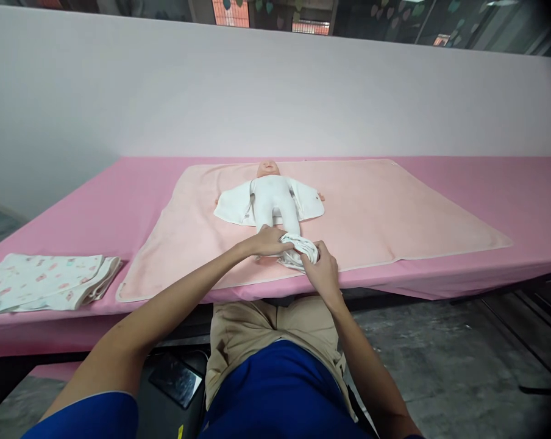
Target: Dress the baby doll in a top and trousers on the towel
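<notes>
A baby doll (275, 195) lies on its back, head away from me, with a soft white body. Its arms are in the sleeves of a white baby jacket (232, 204), which is spread open on both sides. By the doll's feet, a bunched-up white baby garment (303, 249) is gathered into a ring; its exact kind is hidden by the folds. My left hand (272, 240) grips the near-left side of it, close to the doll's leg. Fingers of my right hand (322, 268) are closed on its right edge. The doll's feet are hidden behind my left hand and the cloth.
Under the doll lies a peach blanket (371, 207) on a pink-covered table (486, 183). A folded printed cloth (42, 280) rests at the table's left front. A white partition (275, 91) stands behind. A phone (175, 379) lies on a dark surface below, to my left.
</notes>
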Motion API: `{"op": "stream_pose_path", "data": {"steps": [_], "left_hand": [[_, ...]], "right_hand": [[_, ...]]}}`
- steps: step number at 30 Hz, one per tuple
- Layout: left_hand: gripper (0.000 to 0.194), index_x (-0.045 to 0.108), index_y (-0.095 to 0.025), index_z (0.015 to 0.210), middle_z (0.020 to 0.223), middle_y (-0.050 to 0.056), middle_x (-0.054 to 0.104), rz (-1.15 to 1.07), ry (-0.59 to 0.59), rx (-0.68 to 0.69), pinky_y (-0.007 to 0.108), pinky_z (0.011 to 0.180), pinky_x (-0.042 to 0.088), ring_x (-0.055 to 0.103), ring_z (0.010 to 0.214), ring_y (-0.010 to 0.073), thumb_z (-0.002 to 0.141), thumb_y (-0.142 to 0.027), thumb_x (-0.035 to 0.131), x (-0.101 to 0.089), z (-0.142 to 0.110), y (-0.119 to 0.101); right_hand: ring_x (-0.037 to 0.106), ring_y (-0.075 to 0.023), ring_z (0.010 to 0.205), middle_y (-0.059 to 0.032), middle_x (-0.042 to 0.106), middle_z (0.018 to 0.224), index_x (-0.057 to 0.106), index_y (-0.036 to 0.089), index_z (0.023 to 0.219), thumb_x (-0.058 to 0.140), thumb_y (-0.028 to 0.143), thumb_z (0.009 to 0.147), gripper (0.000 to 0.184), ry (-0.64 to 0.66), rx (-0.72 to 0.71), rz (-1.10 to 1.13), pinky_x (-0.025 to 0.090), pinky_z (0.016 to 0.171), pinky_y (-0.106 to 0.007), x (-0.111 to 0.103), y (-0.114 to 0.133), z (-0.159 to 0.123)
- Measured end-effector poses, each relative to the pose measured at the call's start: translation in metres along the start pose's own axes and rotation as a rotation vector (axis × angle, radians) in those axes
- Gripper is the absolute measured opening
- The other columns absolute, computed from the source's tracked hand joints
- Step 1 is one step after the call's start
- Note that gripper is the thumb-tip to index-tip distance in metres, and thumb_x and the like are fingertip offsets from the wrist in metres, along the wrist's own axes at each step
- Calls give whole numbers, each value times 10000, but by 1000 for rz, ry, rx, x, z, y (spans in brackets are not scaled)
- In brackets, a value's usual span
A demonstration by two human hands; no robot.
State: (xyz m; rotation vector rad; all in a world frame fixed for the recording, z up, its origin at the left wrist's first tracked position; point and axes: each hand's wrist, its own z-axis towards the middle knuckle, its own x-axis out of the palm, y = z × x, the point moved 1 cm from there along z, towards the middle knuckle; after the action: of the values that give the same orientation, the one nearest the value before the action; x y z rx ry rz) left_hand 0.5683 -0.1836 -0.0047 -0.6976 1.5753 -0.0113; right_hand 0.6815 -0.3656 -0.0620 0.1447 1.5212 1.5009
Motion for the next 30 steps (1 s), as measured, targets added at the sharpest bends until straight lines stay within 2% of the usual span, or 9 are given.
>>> {"op": "stream_pose_path", "data": {"steps": [2, 5, 11, 15, 18, 22, 24, 27, 30], "left_hand": [[352, 582, -190, 942, 1033, 121, 757, 71, -87, 10, 514, 1101, 404, 710, 1040, 337, 1008, -502, 433, 8, 1, 0], [357, 542, -166, 1156, 1143, 164, 746, 92, -185, -11, 525, 1092, 393, 706, 1140, 365, 1016, -472, 424, 17, -1, 1], [412, 463, -159, 1245, 1121, 162, 730, 119, -122, -19, 515, 1068, 379, 689, 1174, 382, 945, -426, 552, 17, 2, -3], [427, 418, -172, 1243, 1117, 158, 711, 97, -76, -25, 510, 1067, 376, 659, 1217, 390, 914, -389, 584, 14, 6, -4], [422, 394, -201, 1210, 1168, 137, 688, -20, -69, -16, 517, 1105, 359, 651, 1226, 366, 883, -359, 609, 11, 5, -2], [441, 388, -233, 1207, 1056, 41, 676, -306, -113, -30, 496, 1091, 396, 658, 1027, 281, 835, -288, 619, 9, 3, 7], [459, 401, -248, 1201, 1017, 14, 660, -501, -164, -29, 419, 973, 459, 632, 940, 237, 809, -264, 641, 12, 3, 14], [472, 425, -248, 1189, 1003, 4, 638, -774, -219, 63, 309, 798, 461, 610, 890, 187, 805, -267, 699, 21, 4, 24], [441, 462, -226, 1192, 965, -6, 624, -854, -261, 133, 278, 770, 455, 610, 870, 162, 834, -270, 715, 26, 5, 28]], "right_hand": [[641, -262, 912, -64, 699, 1008, 617, 242, 1031, 619, 395, 916, 192, -39, -54, -63, 443, 791, -342, 1, -5, 5], [641, -293, 1018, -124, 670, 1135, 608, 226, 1058, 577, 370, 921, 201, -75, -99, -130, 478, 864, -381, 3, -10, 12], [681, -308, 958, -102, 749, 1059, 596, 248, 1106, 547, 393, 964, 208, 73, 40, -126, 482, 819, -386, -4, -18, 24], [711, -265, 938, -44, 774, 1003, 647, 252, 1055, 593, 382, 919, 196, 237, 147, 106, 524, 847, -369, -8, -29, 39], [720, -247, 985, -48, 796, 1063, 705, 227, 1073, 668, 396, 868, 268, 366, 217, 346, 554, 885, -362, -6, -37, 49], [721, -243, 1020, -62, 799, 1111, 742, 207, 1167, 800, 409, 806, 417, 509, 294, 621, 564, 920, -359, -3, -38, 55], [704, -233, 1033, -51, 780, 1123, 736, 214, 1188, 830, 440, 833, 431, 552, 226, 657, 548, 927, -345, -5, -33, 56], [656, -211, 1005, -26, 734, 1094, 712, 218, 1194, 835, 459, 872, 420, 555, 6, 558, 514, 892, -314, -11, -23, 62], [608, -190, 918, -3, 681, 1005, 685, 212, 1112, 831, 381, 852, 342, 491, -193, 420, 472, 830, -297, -13, -18, 76]]}}
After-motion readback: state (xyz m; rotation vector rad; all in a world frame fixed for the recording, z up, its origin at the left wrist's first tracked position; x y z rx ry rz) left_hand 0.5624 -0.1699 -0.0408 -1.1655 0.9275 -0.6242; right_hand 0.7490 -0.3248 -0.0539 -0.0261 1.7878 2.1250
